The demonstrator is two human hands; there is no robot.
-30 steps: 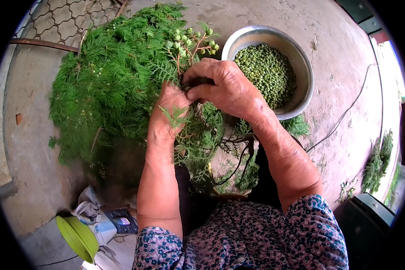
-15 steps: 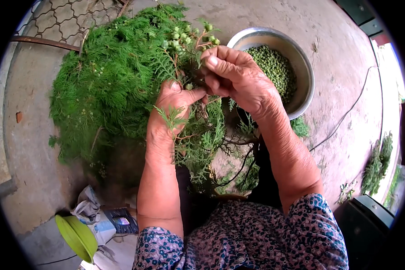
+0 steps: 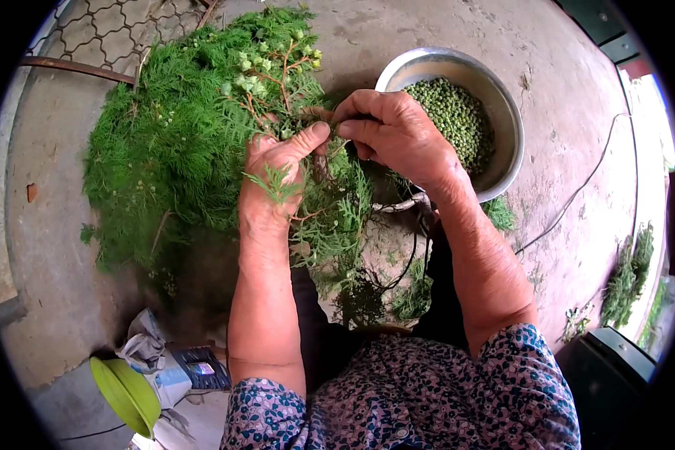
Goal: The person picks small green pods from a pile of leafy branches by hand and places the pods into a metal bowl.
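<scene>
My left hand (image 3: 272, 184) is closed round a cypress branch (image 3: 283, 79), whose reddish stems carry pale green cones (image 3: 253, 66) beyond my fingers. Leafy sprays hang from the branch between my forearms. Thumb and forefinger of my right hand (image 3: 409, 135) are pinched together beside my left thumb tip. What lies between them is too small and hidden to make out. Just right of that hand stands a wide metal basin (image 3: 513, 146), partly filled with small round green cones (image 3: 457, 120). My right wrist overlaps its near left rim.
A big heap of cut cypress greenery (image 3: 165, 150) covers the floor at left. A lime-green plastic basin (image 3: 124, 394) leans near sacks at lower left. Dark boxes (image 3: 607, 375) stand at right, and a thin cable (image 3: 570, 206) crosses the floor. More greenery (image 3: 628, 277) lies far right.
The cone-bearing tip of the branch has swung left, away from my right hand. My right fingers have come lower and turned, close to my left thumb, which now points up toward them.
</scene>
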